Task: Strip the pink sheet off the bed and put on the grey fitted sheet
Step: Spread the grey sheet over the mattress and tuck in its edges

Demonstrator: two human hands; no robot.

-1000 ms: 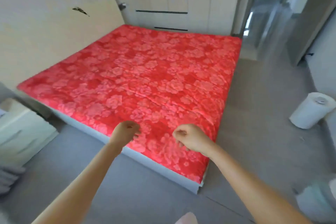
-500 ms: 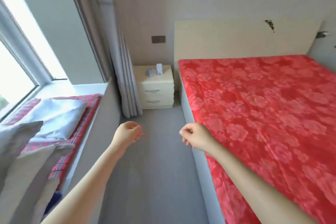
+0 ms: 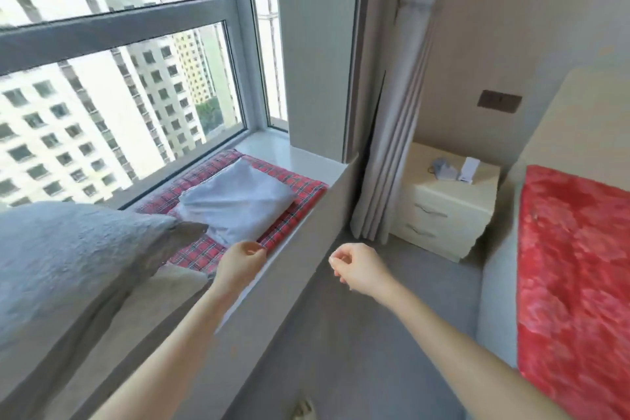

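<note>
Glass fills the upper left: a big window (image 3: 119,119) with tower blocks outside. Below it, at the near left, a grey pillow (image 3: 68,266) bulks into view, one corner poking out over the window ledge (image 3: 306,160). Over on the right, the pink sheet (image 3: 572,266), red-pink and flowered, is on the bed (image 3: 494,300), lying flat right up to the cream headboard (image 3: 579,119). Grey floor (image 3: 375,351) runs between bed and ledge.

On the ledge there's a red plaid mat (image 3: 296,187), and lying on that mat, neatly folded, the grey sheet (image 3: 235,201), pale, almost white in this light. It sits just past the pillow's corner and well apart from the bed. A grey curtain (image 3: 392,164) hangs bunched in the corner, and beside it a cream nightstand (image 3: 439,211) with two drawers stands against the wall next to the headboard.

Now the hands, both bare arms stretched forward. The left hand (image 3: 240,266) is over the ledge's front edge, near the folded sheet's closest corner but not touching it, fingers curled in, nothing in them. The right hand (image 3: 358,269) hovers over the floor, also curled into a loose fist and empty.

Smallest bits: a white box (image 3: 469,170) and a grey object (image 3: 443,169) on the nightstand, too blurred to name, and a dark wall plate (image 3: 499,101) above.
</note>
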